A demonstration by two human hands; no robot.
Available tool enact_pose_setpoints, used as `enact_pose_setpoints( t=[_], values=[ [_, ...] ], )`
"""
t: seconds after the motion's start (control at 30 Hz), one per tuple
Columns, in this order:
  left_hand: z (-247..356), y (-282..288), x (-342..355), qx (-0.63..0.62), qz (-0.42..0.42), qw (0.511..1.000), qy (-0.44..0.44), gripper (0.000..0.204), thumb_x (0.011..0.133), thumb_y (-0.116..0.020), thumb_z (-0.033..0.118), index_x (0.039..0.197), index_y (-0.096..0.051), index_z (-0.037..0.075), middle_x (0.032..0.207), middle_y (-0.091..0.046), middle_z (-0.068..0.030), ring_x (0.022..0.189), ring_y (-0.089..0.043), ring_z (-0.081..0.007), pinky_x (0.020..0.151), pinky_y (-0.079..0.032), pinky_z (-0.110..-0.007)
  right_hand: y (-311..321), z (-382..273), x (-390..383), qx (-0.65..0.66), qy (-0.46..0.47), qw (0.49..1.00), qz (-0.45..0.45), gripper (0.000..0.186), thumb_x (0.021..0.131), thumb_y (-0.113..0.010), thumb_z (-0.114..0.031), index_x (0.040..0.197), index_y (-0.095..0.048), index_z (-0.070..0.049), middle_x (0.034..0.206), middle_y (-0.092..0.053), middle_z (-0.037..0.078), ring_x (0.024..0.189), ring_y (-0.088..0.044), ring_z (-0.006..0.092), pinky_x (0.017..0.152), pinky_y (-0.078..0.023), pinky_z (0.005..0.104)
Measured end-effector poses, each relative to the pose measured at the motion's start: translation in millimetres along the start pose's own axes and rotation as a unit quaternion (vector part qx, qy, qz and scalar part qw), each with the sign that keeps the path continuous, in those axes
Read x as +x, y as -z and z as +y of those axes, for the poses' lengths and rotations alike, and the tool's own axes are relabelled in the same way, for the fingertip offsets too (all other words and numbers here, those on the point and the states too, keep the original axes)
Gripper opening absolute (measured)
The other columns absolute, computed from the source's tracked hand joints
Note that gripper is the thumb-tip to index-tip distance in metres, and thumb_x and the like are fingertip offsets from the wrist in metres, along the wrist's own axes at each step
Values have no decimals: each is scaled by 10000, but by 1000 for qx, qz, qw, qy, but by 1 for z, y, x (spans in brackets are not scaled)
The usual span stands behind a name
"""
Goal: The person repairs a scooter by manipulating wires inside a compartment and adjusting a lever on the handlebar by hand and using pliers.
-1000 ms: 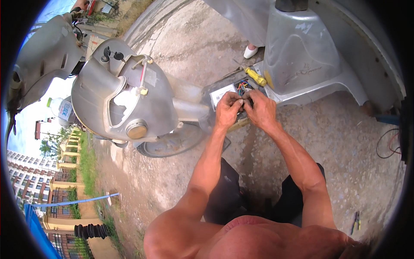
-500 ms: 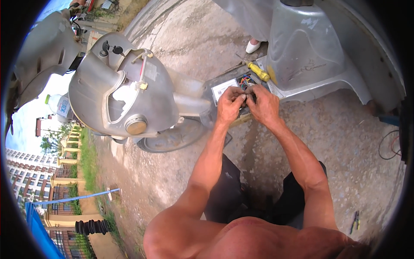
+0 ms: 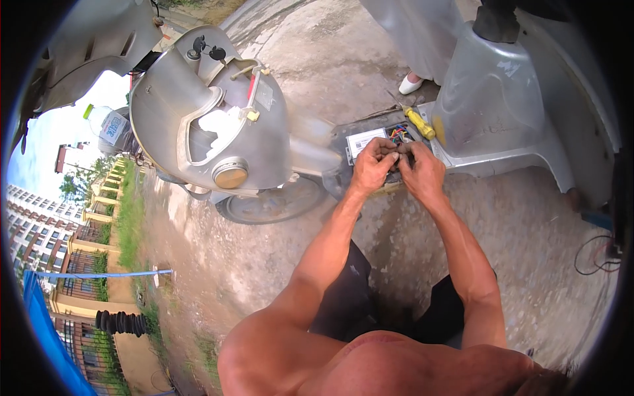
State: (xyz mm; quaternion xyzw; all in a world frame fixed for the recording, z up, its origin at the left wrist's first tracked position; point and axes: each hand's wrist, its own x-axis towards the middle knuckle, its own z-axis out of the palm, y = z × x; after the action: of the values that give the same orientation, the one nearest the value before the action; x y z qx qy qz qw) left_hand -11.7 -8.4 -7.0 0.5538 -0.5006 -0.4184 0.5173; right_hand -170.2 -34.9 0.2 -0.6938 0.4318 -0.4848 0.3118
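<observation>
Blue and red wires (image 3: 399,132) bunch in the footboard (image 3: 457,159) beside a pale box (image 3: 363,141), just past the narrowly pinched left hand (image 3: 374,167) and right hand (image 3: 422,169); what they grip, I can't tell from here. Working slowly, without tugging, should spare those wires strain.

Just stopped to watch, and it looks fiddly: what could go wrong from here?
The fingers are right by the coloured wires, so one might get snagged. The yellow screwdriver lies close by and could be nudged into them. Anything small between the fingertips, too hidden to make out, might drop.
</observation>
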Motion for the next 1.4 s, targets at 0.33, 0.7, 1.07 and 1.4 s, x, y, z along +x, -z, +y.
enact_pose_setpoints(
  t=[0.33,0.7,1.07,1.4],
  values=[
    [18,5,-8,150,10,988,-38,180,876,-675,123,1006,-633,5,855,-686,-80,757,-654,-141,684,-529,-307,-2,-3,-5,-19,22,999,-22,125,841,-687,-107,949,-664,-50,910,-689,123,792,-682,301,695,-532,389],
    [3,21,-9,28,3,995,-98,153,873,-644,71,1001,-643,-14,866,-686,-100,773,-645,-156,707,-521,-316,-15,2,0,-51,-93,991,-81,156,849,-655,-72,986,-691,-7,858,-708,101,754,-658,153,712,-529,305],
    [-23,34,7,6,-31,990,-135,143,897,-619,85,1009,-600,-2,849,-676,-101,772,-650,-180,682,-522,-324,-17,-10,13,118,-206,966,-98,89,872,-539,-71,890,-619,-34,837,-634,26,765,-574,107,698,-489,261],
    [-4,45,-16,-11,-42,978,-205,164,854,-640,83,997,-680,13,967,-690,-157,913,-676,-309,804,-526,-387,-15,-7,13,78,-224,969,-70,161,898,-605,-175,930,-652,-25,837,-653,26,736,-591,121,678,-493,281]
  ],
)
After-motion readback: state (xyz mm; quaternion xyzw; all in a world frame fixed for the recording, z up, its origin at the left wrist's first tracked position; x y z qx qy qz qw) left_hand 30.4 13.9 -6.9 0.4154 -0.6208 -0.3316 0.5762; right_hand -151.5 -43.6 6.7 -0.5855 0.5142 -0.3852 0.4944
